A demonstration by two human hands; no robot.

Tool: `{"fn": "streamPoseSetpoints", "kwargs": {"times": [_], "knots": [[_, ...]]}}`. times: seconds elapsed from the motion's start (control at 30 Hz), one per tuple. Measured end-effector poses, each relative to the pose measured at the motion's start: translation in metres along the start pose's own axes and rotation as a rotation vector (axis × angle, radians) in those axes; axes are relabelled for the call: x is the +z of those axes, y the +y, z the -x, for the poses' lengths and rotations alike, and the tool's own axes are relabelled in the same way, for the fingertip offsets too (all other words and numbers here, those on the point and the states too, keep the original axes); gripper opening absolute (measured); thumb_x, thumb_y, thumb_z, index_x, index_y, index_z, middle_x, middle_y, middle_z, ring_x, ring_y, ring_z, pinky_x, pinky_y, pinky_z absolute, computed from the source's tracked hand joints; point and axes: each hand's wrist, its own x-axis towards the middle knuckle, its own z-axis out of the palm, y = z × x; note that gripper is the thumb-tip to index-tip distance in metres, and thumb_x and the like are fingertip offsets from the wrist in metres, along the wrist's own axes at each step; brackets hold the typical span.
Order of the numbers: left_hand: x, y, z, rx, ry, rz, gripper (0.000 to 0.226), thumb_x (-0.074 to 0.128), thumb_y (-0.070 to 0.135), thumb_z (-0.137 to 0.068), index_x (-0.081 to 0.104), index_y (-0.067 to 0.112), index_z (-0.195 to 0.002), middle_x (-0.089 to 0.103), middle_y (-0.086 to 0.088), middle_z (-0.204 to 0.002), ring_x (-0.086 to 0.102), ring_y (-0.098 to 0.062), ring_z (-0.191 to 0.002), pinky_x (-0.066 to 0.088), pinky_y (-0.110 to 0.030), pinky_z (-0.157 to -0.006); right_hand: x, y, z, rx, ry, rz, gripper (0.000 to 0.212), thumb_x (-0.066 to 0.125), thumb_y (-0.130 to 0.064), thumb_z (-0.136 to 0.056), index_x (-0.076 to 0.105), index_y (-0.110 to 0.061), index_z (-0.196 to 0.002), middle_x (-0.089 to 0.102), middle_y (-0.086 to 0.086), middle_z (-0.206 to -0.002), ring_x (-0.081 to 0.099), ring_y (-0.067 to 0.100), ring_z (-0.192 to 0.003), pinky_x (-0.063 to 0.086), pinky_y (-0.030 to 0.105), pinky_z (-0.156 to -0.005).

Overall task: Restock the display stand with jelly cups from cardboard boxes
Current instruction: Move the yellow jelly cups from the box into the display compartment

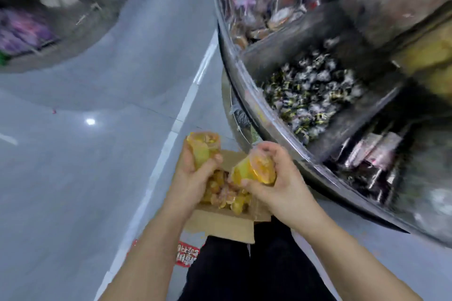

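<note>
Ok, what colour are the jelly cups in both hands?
Yellow-orange jelly cups, as the head view shows.

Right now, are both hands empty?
No, the left hand and the right hand each grip yellow jelly cups above the cardboard box.

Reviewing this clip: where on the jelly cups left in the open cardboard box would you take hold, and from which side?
Probably by the sidewalls, from above. The jelly cups lie jumbled in the cardboard box, whose flaps are open upward, so the top is the only way in. The left hand and right hand each already hold yellow cups with fingers wrapped round the sides. Blur hides each cup's exact tilt.
</note>
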Motion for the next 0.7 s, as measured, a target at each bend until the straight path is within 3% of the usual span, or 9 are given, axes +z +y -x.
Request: {"fn": "streamPoseSetpoints", "kwargs": {"times": [0.13,0.27,0.43,0.5,0.57,0.7], "knots": [[0.049,0.083,0.024,0.158,-0.100,-0.014,0.028,0.061,0.021,-0.074,0.057,0.033,-0.099,0.066,0.017,-0.087,0.061,-0.009,-0.087,0.049,-0.027,-0.085,-0.057,-0.065,0.038,-0.163,0.079,-0.009,0.050,0.078,-0.011,-0.067,0.051,-0.024,-0.107,0.060,-0.013,-0.090,0.058,-0.008,-0.077,0.042,0.005,-0.066],[0.104,0.134,0.037,0.240,-0.215,0.055,0.026,0.055,0.023,-0.076,0.055,0.029,-0.101,0.068,0.017,-0.086,0.064,-0.004,-0.082,0.051,-0.016,-0.078,-0.115,-0.099,0.068,-0.301,0.193,0.041,0.053,0.078,-0.020,-0.062,0.054,-0.042,-0.103,0.061,-0.015,-0.101,0.061,0.001,-0.092,0.046,0.008,-0.072],[0.168,0.165,0.039,0.351,-0.319,0.017,0.042,0.069,0.022,-0.071,0.055,0.034,-0.108,0.066,0.002,-0.108,0.062,-0.012,-0.105,0.050,-0.020,-0.087,-0.188,-0.108,0.091,-0.408,0.308,0.071,0.066,0.074,-0.012,-0.063,0.052,-0.045,-0.115,0.055,-0.011,-0.110,0.058,0.001,-0.097,0.044,0.007,-0.077],[0.194,0.175,0.036,0.450,-0.363,-0.046,0.043,0.073,0.026,-0.067,0.055,0.042,-0.103,0.065,0.009,-0.106,0.062,-0.009,-0.102,0.049,-0.021,-0.087,-0.217,-0.108,0.096,-0.429,0.350,0.086,0.069,0.070,-0.014,-0.064,0.047,-0.048,-0.120,0.053,-0.019,-0.118,0.052,-0.008,-0.107,0.039,0.002,-0.082],[0.222,0.184,0.030,0.535,-0.410,-0.115,0.043,0.074,0.022,-0.068,0.052,0.045,-0.097,0.063,0.021,-0.096,0.060,0.001,-0.091,0.046,-0.012,-0.078,-0.245,-0.108,0.097,-0.414,0.407,0.090,0.070,0.067,-0.017,-0.064,0.043,-0.049,-0.122,0.050,-0.024,-0.123,0.049,-0.011,-0.112,0.038,0.001,-0.085],[0.273,0.194,0.015,0.557,-0.458,-0.148,0.051,0.075,0.012,-0.069,0.040,0.036,-0.097,0.060,0.025,-0.091,0.057,0.008,-0.082,0.044,-0.006,-0.070,-0.294,-0.102,0.089,-0.358,0.548,0.033,0.056,0.068,-0.022,-0.061,0.047,-0.045,-0.107,0.061,-0.023,-0.102,0.059,-0.007,-0.091,0.043,0.005,-0.076]]}}
